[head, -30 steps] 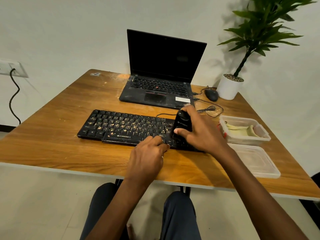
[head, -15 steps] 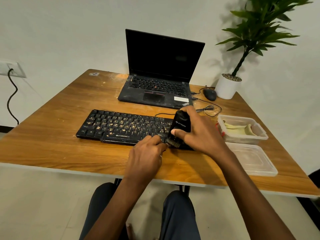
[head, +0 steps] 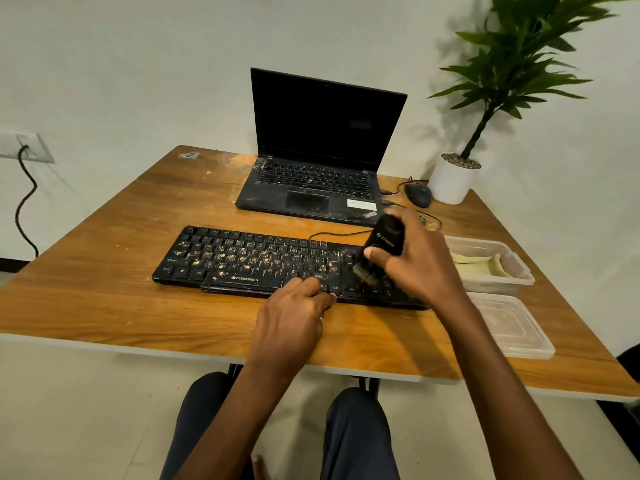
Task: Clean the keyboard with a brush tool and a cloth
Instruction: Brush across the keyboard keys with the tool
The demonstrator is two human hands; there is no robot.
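Observation:
A black keyboard lies across the middle of the wooden table, its keys speckled with yellowish crumbs. My right hand grips a black brush tool and holds it tilted over the keyboard's right part, bristles down on the keys. My left hand rests with curled fingers on the keyboard's front edge, right of the middle, pressing on it. A pale yellow cloth lies in a clear plastic box to the right of the keyboard.
An open black laptop stands behind the keyboard. A mouse and a white potted plant sit at the back right. A clear lid lies at the right front edge. My knees are under the table.
My right hand has drawn the brush back up from the keyboard's front edge toward the upper right keys. My left hand has stayed on the front edge.

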